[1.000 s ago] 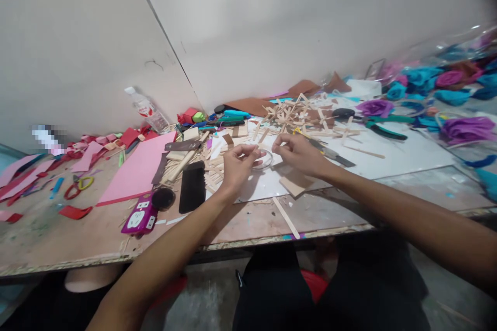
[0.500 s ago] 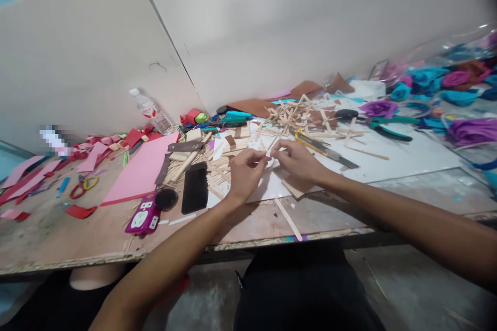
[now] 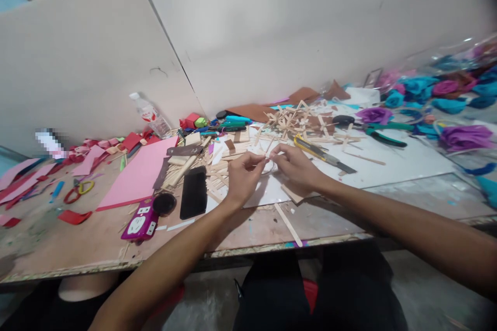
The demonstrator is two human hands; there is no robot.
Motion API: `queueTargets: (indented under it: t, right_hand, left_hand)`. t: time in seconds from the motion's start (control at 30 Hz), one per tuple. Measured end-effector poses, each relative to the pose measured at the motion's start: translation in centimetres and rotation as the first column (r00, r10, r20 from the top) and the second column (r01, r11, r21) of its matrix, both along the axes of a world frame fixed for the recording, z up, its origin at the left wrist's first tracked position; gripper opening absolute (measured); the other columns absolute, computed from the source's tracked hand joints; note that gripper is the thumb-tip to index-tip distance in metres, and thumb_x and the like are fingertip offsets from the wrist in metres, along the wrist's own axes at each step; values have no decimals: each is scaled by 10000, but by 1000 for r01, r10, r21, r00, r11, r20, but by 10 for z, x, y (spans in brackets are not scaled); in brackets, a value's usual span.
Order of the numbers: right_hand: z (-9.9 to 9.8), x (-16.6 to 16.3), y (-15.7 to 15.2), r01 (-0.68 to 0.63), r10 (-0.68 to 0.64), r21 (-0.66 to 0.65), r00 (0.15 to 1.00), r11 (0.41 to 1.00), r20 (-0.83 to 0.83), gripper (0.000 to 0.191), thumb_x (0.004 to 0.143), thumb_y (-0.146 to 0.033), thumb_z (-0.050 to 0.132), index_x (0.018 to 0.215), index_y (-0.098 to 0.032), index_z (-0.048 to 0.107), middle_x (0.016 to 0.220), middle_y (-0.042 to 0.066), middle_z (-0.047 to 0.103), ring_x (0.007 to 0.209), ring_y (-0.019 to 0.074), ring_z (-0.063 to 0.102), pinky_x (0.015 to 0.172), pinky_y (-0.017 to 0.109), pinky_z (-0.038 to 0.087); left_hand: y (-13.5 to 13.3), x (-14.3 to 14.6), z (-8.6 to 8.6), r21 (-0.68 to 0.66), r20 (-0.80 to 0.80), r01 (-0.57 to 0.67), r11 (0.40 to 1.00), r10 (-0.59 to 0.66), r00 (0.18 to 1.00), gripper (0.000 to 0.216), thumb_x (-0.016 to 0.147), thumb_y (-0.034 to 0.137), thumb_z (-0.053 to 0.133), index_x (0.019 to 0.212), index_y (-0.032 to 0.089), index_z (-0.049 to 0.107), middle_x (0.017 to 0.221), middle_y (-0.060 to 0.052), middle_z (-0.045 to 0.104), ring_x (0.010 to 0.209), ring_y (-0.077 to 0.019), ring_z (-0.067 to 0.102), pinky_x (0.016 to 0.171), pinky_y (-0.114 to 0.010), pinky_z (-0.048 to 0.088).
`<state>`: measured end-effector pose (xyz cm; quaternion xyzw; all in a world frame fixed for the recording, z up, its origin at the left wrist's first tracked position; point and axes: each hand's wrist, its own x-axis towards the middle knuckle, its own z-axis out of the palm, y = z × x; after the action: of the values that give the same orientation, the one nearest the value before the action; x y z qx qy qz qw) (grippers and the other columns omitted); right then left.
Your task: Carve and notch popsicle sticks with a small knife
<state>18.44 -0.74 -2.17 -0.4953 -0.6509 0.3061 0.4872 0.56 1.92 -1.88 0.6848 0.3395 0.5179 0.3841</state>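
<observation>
A: What do the fingers hold?
B: The left hand (image 3: 245, 173) pinches a thin pale ring (image 3: 267, 172), its thumb and first finger pressed together. The right hand (image 3: 295, 168) has its fingertips brought close to the same place. Whether they also have hold of the ring, I cannot tell.
A: And where is this ring?
B: Between the two hands, in front of the white board (image 3: 392, 163).
A: Can you read any writing?
B: The bottle (image 3: 150, 115) near the wall carries a red and white label, but its letters are too small for me. The purple box (image 3: 139, 223) has white patches, also not readable.
A: What lies around?
B: Behind the hands is a heap of wooden sticks (image 3: 297, 120). The yellow cutter (image 3: 322, 154) lies just beyond the right hand, and the pliers (image 3: 388, 135) farther to the right. Left of the left hand is a black phone (image 3: 193, 194), then a pink sheet (image 3: 140, 173).
A: What is hard to see?
B: The fingers cover part of the ring. The right hand partly hides a brown piece (image 3: 294, 194). The purple flower (image 3: 466, 137) at the far right is blurred.
</observation>
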Motion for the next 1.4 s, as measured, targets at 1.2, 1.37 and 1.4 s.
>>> queueTargets:
  t: [1.2, 1.37, 1.4]
  right_hand:
    - [30, 16, -1, -217, 204, -252, 976, 943, -78, 292, 910, -379, 640, 702, -190, 559, 588, -43, 455, 523, 100, 415, 479, 234, 331]
    - [27, 14, 0, -259, 238, -243, 965, 935, -113, 289, 937, -420, 606, 782, -176, 614, 553, -47, 483, 507, 101, 445, 504, 238, 377]
    - [27, 14, 0, -266, 243, -242, 962, 933, -121, 289, 935, -421, 611, 783, -175, 618, 544, -47, 493, 500, 99, 455, 504, 237, 376]
  left_hand:
    - [8, -4, 0, 94, -163, -129, 987, 143, 976, 186, 867, 259, 745, 1032, 173, 752, 825, -67, 798, 767, -215, 782, 724, -319, 616]
    - [10, -5, 2, 126, -166, -154, 980, 174, 971, 193, 874, 258, 734, 1045, 170, 743, 829, -65, 797, 779, -213, 783, 727, -315, 603]
    - [10, -5, 3, 127, -163, -157, 979, 176, 971, 197, 871, 258, 737, 1047, 170, 742, 833, -66, 798, 782, -213, 783, 727, -313, 602]
